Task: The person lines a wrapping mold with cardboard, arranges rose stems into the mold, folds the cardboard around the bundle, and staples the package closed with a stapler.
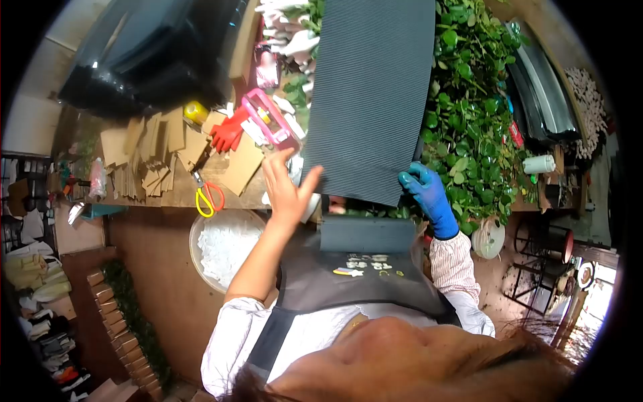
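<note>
A long dark ribbed sheet (372, 100), like corrugated board, stretches across the worktable away from me. My left hand (288, 191) is bare and open, its fingers spread beside the sheet's near left edge. A blue glove covers my right hand (429, 194), whose bent fingers close on the sheet's near right corner; the underside of that grip is hidden. Green leafy stems (469, 134) lie thickly along the sheet's right side. To the left, white wrapped bundles (298, 43) and a pink frame-shaped object (270, 117) lie near the sheet.
Scissors (209, 194) with red and yellow handles lie at the table's edge, near cardboard pieces (144, 151) and a red glove (229, 130). Below stands a white tub (224, 251) holding white scraps. Black plastic (154, 53) fills the back left. A stool (539, 261) stands right.
</note>
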`<state>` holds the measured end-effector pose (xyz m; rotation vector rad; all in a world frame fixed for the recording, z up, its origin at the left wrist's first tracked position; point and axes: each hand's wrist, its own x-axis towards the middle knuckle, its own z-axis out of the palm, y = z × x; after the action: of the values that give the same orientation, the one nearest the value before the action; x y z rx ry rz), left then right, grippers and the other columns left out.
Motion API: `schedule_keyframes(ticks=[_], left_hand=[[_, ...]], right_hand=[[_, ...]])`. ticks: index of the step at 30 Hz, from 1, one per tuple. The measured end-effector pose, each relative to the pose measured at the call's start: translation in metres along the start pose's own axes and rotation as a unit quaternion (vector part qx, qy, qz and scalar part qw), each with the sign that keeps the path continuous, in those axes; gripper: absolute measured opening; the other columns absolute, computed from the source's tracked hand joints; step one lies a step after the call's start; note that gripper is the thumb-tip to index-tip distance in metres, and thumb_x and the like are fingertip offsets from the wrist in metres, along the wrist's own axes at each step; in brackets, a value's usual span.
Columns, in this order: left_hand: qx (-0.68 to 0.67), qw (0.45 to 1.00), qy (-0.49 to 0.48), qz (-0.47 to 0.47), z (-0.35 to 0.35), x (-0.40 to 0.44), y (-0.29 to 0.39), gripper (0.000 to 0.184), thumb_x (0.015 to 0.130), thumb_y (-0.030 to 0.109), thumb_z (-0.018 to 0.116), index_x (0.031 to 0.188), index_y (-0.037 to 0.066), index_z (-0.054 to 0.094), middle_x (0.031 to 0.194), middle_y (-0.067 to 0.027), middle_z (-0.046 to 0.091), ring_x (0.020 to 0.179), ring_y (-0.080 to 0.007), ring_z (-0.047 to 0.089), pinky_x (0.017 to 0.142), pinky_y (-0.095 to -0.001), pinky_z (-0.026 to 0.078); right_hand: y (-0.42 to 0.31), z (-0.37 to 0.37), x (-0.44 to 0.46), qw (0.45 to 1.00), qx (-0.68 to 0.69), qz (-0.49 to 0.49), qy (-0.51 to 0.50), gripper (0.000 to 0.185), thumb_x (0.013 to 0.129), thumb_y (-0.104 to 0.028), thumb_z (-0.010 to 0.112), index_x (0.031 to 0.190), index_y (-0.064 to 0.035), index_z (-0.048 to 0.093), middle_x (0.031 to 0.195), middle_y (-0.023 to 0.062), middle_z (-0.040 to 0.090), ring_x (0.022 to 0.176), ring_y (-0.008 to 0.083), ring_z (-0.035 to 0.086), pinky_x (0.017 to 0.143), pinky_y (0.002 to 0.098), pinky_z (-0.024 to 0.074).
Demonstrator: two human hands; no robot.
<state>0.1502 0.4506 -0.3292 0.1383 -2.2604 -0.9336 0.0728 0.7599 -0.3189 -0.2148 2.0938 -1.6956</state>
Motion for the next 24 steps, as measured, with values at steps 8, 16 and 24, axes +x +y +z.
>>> schedule_keyframes(ticks=[8,16,24], left_hand=[[-0.136,0.874,-0.337,-0.323,0.055,-0.047,-0.065,0.040,0.098,0.031,0.066,0.077,-0.003,0.060,0.057,-0.0039,0.045,0.058,-0.0086,0.041,0.053,-0.0340,0.037],[-0.059,0.898,-0.348,-0.264,0.031,-0.055,-0.081,0.041,0.096,0.028,0.070,0.073,-0.003,0.058,0.060,-0.0083,0.048,0.059,-0.0145,0.047,0.059,-0.0346,0.042],[-0.161,0.928,-0.293,-0.163,0.048,-0.050,-0.063,0.030,0.095,0.018,0.069,0.077,-0.003,0.057,0.071,-0.0141,0.052,0.065,-0.0311,0.051,0.062,-0.0387,0.043]], right_hand=[[-0.013,-0.015,-0.003,0.873,-0.466,0.099,-0.102,0.034,0.088,-0.046,0.065,0.095,-0.0134,0.074,0.095,0.0126,0.073,0.087,0.0350,0.069,0.078,0.0454,0.0550],[-0.025,0.004,0.024,0.770,-0.596,0.079,-0.216,0.036,0.086,-0.046,0.070,0.103,-0.0144,0.074,0.089,0.0125,0.072,0.083,0.0337,0.069,0.074,0.0457,0.0540],[-0.018,-0.016,0.004,0.921,-0.376,0.041,-0.095,0.055,0.088,-0.048,0.067,0.131,-0.0146,0.061,0.105,0.0119,0.074,0.094,0.0307,0.071,0.086,0.0439,0.0555]])
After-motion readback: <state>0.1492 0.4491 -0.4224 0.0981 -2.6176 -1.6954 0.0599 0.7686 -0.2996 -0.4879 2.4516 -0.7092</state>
